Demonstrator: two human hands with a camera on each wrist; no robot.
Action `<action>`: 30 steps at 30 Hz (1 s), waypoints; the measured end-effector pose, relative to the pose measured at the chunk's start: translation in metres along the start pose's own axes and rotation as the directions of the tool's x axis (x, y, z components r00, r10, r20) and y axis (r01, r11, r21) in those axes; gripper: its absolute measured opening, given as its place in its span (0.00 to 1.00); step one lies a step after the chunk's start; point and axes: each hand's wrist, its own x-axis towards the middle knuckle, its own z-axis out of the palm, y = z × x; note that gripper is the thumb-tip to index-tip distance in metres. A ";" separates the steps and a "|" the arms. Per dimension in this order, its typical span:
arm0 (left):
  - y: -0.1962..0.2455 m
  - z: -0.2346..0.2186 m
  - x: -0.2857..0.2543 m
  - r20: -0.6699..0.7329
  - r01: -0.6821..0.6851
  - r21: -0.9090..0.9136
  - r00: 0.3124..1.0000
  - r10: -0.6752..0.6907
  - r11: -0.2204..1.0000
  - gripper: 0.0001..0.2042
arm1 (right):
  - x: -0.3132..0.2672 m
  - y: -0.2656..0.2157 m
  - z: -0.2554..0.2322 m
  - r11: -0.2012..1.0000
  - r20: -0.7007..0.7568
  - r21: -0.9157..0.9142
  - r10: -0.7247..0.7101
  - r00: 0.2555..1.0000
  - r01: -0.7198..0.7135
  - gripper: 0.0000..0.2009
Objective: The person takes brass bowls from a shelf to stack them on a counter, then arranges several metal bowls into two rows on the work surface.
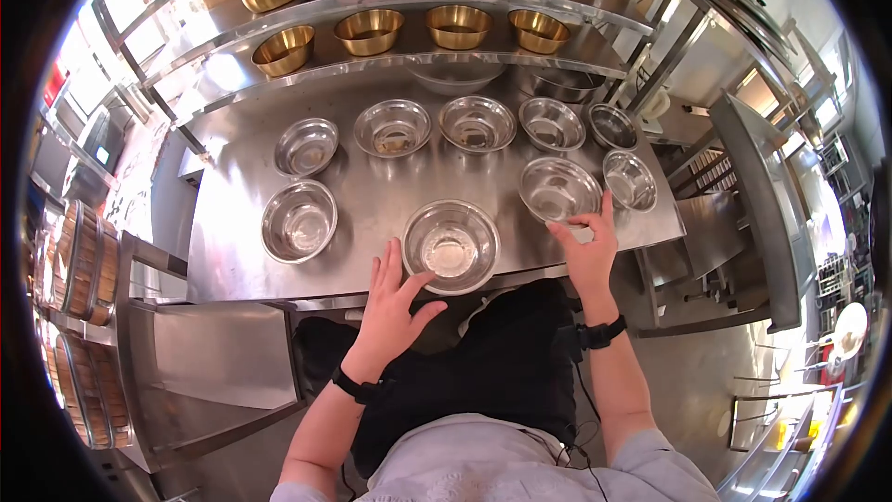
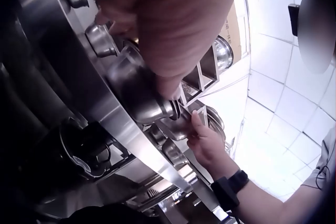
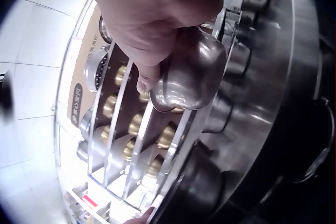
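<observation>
At the table's front edge stands a shiny steel bowl, and my left hand is at its near left rim, fingers spread and index fingertip at the edge. The left wrist view shows the same bowl from the side, with more than one rim line. My right hand pinches the near rim of another steel bowl, thumb and index finger together and the little finger extended. In the right wrist view, that bowl hangs from the hand, its far side partly hidden by the fingers.
Several more steel bowls stand on the steel table, such as one at front left and a small one at the right edge. Shelves behind hold several gold-coloured bowls. Wooden buckets are at far left.
</observation>
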 end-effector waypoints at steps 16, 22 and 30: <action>0.011 -0.011 0.019 -0.070 0.052 0.026 0.996 -0.050 0.998 0.25 | -0.056 -0.021 0.010 0.937 0.166 -0.208 -0.250 0.954 0.282 0.29; 0.013 -0.021 0.026 -0.057 0.149 -0.189 0.985 -0.162 0.971 0.23 | -0.084 -0.048 0.034 0.987 0.358 0.055 -0.162 0.920 0.152 0.40; -0.005 -0.032 0.031 -0.468 0.132 -0.195 0.858 -0.210 0.972 0.18 | -0.084 -0.055 0.048 0.952 0.398 0.003 -0.283 0.873 0.307 0.35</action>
